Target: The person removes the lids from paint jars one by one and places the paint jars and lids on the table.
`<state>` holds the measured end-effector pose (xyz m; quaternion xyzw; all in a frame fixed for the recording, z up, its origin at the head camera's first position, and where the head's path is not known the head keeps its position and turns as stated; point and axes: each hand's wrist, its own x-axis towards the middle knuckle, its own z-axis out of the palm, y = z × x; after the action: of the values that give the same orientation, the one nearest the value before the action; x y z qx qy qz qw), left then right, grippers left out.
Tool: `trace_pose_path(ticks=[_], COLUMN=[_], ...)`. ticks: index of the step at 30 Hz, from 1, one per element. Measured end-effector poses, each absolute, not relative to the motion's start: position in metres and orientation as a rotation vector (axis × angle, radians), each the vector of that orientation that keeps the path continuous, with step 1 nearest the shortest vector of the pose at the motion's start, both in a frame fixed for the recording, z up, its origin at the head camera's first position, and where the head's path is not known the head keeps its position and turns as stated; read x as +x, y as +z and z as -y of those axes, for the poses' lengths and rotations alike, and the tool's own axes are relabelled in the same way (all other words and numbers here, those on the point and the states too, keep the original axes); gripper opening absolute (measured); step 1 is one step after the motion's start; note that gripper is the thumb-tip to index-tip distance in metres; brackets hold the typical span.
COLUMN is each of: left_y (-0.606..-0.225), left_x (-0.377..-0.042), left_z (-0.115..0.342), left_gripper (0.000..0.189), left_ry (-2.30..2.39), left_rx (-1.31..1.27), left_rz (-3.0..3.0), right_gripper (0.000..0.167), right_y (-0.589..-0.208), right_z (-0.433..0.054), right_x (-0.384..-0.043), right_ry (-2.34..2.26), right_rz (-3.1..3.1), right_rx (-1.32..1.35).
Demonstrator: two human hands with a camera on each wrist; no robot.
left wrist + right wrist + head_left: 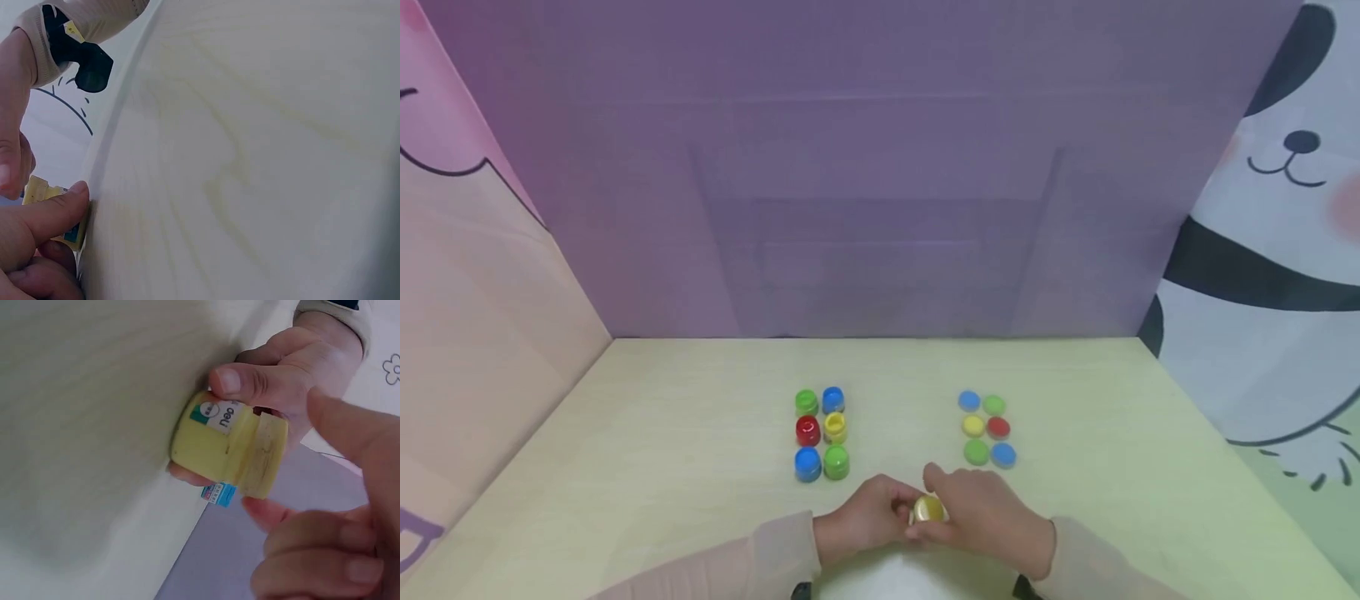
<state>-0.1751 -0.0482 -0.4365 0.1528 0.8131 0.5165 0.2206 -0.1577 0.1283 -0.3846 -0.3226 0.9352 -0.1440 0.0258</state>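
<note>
My left hand [867,515] grips a small yellow paint jar [209,440] with a printed label, thumb on one side and fingers on the other. In the right wrist view the jar lies tilted sideways, its yellow lid [265,456] facing my right hand [988,510]. The right hand is around the lid with thumb and index finger spread; the thumb stands apart from it. One fingertip is close below the lid's edge; I cannot tell if it touches. In the left wrist view the left thumb [53,212] presses along the jar, which is partly hidden.
Several open paint jars in green, blue, red and yellow stand in two columns left of centre, including a red jar [808,431]. Several loose lids lie right of centre, among them a red lid [998,427]. A purple panel [880,208] rises behind the pale table [662,433].
</note>
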Motion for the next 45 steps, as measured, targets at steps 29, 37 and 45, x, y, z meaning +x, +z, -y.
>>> trace_pose_path(ticks=[29, 37, 45], left_y=[-0.438, -0.438, -0.437], left_x=[-0.176, -0.176, -0.176], left_z=[0.049, 0.048, 0.048], left_gripper=[0.017, 0.033, 0.03], left_ry=[1.429, 1.451, 1.43], left_rx=[0.4, 0.375, 0.382], left_rz=[-2.232, -2.208, -2.21], right_gripper=[0.037, 0.045, 0.037], right_y=[-0.384, -0.384, -0.38], right_z=[-0.127, -0.123, -0.122], right_x=[-0.156, -0.151, -0.152], right_ry=[-0.451, -0.315, -0.269], right_rz=[-2.86, -2.955, -2.951], right_rx=[-0.988, -0.807, -0.853])
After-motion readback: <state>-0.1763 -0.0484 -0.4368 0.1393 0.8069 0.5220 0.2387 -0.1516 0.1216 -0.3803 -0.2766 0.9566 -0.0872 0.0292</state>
